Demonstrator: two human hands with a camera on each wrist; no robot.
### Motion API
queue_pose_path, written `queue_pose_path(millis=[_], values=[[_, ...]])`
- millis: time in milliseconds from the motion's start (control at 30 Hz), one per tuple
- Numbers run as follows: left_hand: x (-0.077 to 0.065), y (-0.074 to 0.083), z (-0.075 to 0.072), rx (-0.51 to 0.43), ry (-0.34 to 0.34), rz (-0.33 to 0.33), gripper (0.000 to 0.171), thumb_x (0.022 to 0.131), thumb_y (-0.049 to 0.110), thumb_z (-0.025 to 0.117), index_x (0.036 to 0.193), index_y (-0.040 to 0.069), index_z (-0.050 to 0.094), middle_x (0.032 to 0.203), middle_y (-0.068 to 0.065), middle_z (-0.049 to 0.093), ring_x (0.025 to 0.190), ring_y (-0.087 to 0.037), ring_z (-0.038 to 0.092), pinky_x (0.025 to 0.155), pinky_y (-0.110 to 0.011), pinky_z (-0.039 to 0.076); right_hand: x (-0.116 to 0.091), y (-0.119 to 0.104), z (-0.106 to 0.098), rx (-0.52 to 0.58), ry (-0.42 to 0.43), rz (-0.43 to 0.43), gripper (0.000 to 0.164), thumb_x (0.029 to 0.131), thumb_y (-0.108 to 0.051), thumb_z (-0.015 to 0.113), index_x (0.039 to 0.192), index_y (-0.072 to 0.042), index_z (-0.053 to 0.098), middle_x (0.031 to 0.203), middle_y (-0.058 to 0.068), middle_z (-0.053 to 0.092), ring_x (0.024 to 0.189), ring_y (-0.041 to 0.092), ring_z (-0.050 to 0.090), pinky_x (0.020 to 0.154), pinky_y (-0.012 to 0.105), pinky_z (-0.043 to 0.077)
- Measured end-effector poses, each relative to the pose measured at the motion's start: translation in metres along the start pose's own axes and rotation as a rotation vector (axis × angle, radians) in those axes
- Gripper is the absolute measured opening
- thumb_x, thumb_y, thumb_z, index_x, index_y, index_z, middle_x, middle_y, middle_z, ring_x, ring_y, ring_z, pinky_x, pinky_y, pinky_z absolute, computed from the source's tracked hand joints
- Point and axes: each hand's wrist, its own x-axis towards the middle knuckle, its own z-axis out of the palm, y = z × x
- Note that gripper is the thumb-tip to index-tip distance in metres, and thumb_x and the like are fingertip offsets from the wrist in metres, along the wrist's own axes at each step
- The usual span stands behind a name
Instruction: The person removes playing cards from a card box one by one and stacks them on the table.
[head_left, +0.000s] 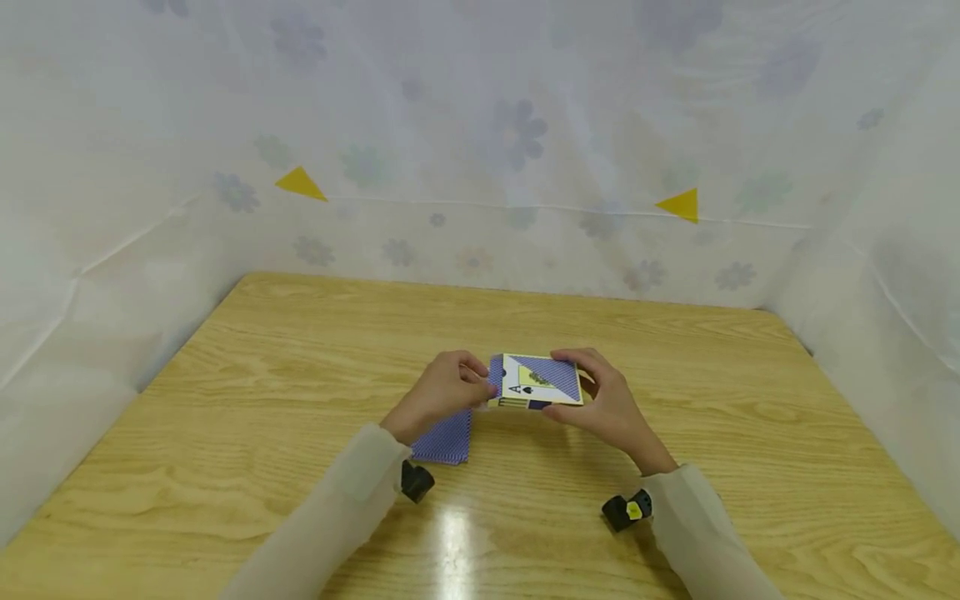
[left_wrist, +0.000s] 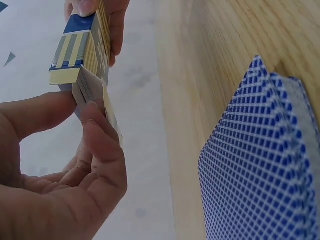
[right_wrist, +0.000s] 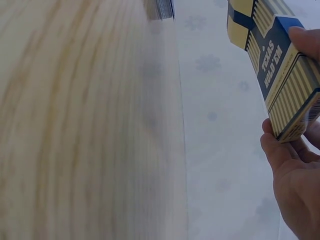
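My right hand (head_left: 603, 404) grips one end of a playing-card box (head_left: 546, 377) and holds it above the table. The box shows an ace of spades and a blue pattern on top, with "Texas Hold 'Em" lettering on its side in the right wrist view. Thumb and fingers of my left hand (head_left: 442, 390) pinch at the other end, where pale flaps (left_wrist: 112, 114) stand open. Whether cards lie inside is hard to tell. Beneath the left hand, a stack of blue-backed cards (head_left: 447, 437) lies face down on the table, partly covered by that wrist.
The wooden table (head_left: 247, 400) ends at a flowered white curtain (head_left: 465, 233) behind and at the sides. Two yellow triangles (head_left: 302, 183) mark the back curtain. Small black cameras sit on both wrists, near the tabletop.
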Motion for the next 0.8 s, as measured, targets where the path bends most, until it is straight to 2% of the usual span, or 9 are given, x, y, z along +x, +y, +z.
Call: queue_pose_path(millis=[133,333,533,800], values=[[-0.0003,-0.0028,-0.0018,-0.072,0.025,-0.020,0.028,0.088,0.005,0.066,0.113,-0.001,0.056,0.091,-0.013,0.069,0.078,-0.024,0.067,0.079,-0.038,0.055,0.0002,0.0021,-0.0008,-0.003,0.010,-0.001,0.065,0.073,-0.002,0.080,0.132,-0.006,0.052,0.127,0.012,0.049,0.111,0.008,0.050,0.092,0.013,0.043],[-0.0044,-0.0032,-0.0004,-0.053,0.040,-0.027,0.035,0.087,0.007,0.067,0.119,0.002,0.053,0.085,-0.010,0.070,0.075,-0.025,0.065,0.067,-0.032,0.052,0.0005,0.0031,-0.0014,-0.004,0.013,-0.002,0.065,0.074,-0.002,0.080,0.132,-0.006,0.052,0.129,0.014,0.048,0.111,0.008,0.050,0.092,0.013,0.044],[-0.0077,-0.0050,0.0010,-0.067,0.059,-0.014,0.038,0.086,0.006,0.068,0.120,0.002,0.052,0.088,-0.011,0.070,0.077,-0.026,0.065,0.070,-0.033,0.053,0.0007,0.0014,-0.0018,-0.004,0.016,-0.001,0.065,0.073,-0.001,0.079,0.132,-0.005,0.051,0.128,0.014,0.048,0.109,0.007,0.050,0.091,0.011,0.043],[-0.0085,-0.0087,-0.0029,-0.101,0.101,-0.036,0.044,0.085,0.006,0.069,0.124,0.001,0.050,0.089,-0.012,0.070,0.072,-0.020,0.064,0.072,-0.035,0.054,0.0003,0.0015,-0.0024,-0.001,0.019,0.000,0.065,0.073,0.000,0.079,0.132,-0.004,0.051,0.130,0.014,0.048,0.110,0.006,0.050,0.092,0.011,0.042]])
